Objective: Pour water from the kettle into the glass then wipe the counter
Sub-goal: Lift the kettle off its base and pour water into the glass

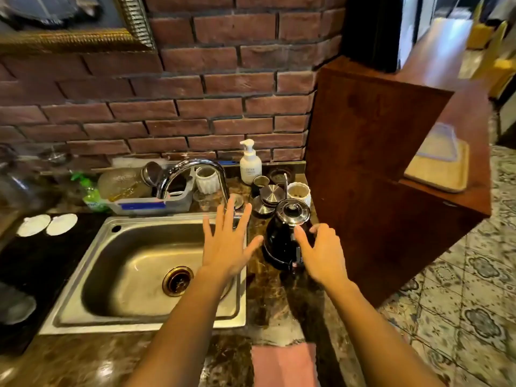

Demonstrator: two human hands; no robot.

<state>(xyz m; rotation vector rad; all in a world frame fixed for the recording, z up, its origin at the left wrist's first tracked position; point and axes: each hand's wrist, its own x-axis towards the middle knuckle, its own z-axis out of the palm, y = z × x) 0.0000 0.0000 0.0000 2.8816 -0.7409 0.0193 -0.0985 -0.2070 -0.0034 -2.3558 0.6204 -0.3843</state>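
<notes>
Reaching for the kettle; no pour begun.
On the counter [265, 297], at the sink's [167, 219] 3 o'clock, stands the kettle [282, 241]. The left hand [226, 244] is spread and empty; the right hand [321, 255] is half-curled and grips nothing. The next move is probably to clasp the handle.

Kettle [284, 241] sitting on narrow counter [268, 300] strip btwn sink [242, 297] rim and wooden cabinet [363, 163]. Cabinet wall crowding kettle's right side. Twd back edge, steel lids [270, 194], white cup [298, 191], soap bottle [250, 163] blocking approach from behind. Faucet [195, 169] arching over sink's back right corner. Strip in front lying open down to pink cloth [284, 364] at near edge; space over basin lying open too.
</notes>
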